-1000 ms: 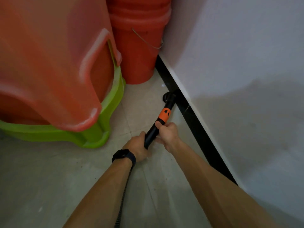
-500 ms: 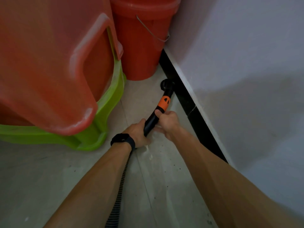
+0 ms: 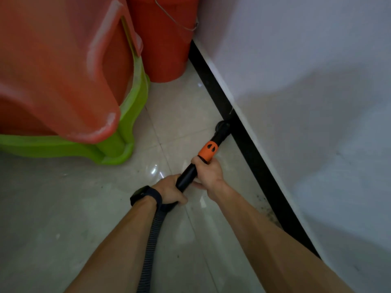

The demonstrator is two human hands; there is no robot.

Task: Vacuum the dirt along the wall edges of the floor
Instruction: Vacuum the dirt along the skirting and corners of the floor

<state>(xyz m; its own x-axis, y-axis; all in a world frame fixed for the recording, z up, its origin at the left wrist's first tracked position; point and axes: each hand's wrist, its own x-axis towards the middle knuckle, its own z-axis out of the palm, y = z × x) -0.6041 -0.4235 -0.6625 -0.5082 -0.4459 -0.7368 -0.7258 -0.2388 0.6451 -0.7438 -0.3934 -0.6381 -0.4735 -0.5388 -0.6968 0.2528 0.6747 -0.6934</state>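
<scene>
From the head camera, both hands grasp the black vacuum wand with an orange collar (image 3: 208, 152). The right hand (image 3: 208, 173) is wrapped round it just below the collar, and the left hand (image 3: 171, 190), which has a black wristband (image 3: 143, 194), is curled round the lower end where the grey ribbed hose (image 3: 152, 235) joins. The wand's round black nozzle (image 3: 222, 126) sits on the pale glossy tiled floor (image 3: 63, 208), touching or just beside the black skirting strip (image 3: 249, 153) at the foot of the white wall (image 3: 306, 81). The edge from the nozzle up to the corner looks fairly free of grit, so that stretch seems done. A scatter of dark dirt specks (image 3: 267, 210) lies against the skirting nearer the person, beside the right forearm, and looks to be what is left along this wall. Other walls are out of view. In the corner stands a red plastic bucket with a wire handle (image 3: 167, 39), its rim cut off by the frame, so its contents cannot be told. Beside it, a large orange-red moulded plastic piece (image 3: 63, 70) rests stacked on a lime-green one (image 3: 118, 144). Whether either holds anything is hidden.
</scene>
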